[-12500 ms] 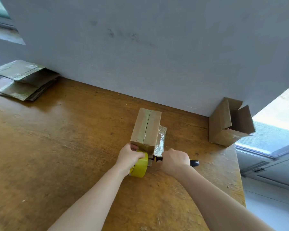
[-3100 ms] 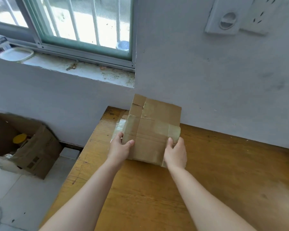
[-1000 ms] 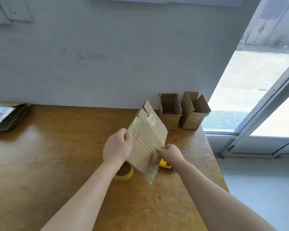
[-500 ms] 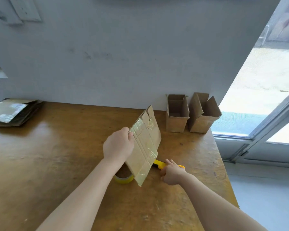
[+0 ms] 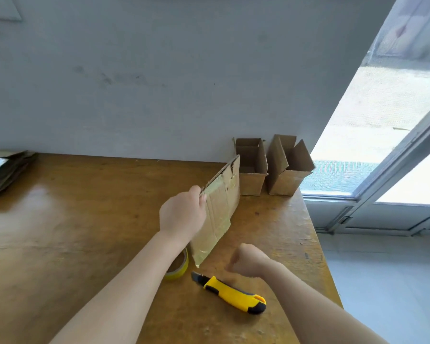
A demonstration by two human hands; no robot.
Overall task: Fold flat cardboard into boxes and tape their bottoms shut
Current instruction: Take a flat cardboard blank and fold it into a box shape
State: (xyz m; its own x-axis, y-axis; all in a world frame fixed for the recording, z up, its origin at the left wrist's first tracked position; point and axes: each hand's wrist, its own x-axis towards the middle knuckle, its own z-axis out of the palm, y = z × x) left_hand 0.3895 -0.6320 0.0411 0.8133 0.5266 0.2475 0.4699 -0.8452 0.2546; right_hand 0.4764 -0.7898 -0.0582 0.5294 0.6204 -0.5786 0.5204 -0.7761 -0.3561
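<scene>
My left hand point(image 5: 183, 214) grips a flat, taped piece of cardboard point(image 5: 220, 209) by its left edge and holds it on edge above the wooden table point(image 5: 85, 232). My right hand point(image 5: 248, 260) hovers low over the table to the right of it, fingers curled, holding nothing. A yellow roll of tape point(image 5: 178, 265) lies under my left forearm. A yellow and black utility knife point(image 5: 231, 292) lies on the table just in front of my right hand.
Two folded open boxes point(image 5: 251, 167) point(image 5: 287, 167) stand against the wall at the back right corner. A stack of flat cardboard point(image 5: 3, 170) lies at the far left. The table's right edge drops to a grey floor by a glass door point(image 5: 382, 157).
My right hand has let go of the cardboard and pulled back from the knife, which now lies in full view. My left hand has carried the cardboard farther away and more upright.
</scene>
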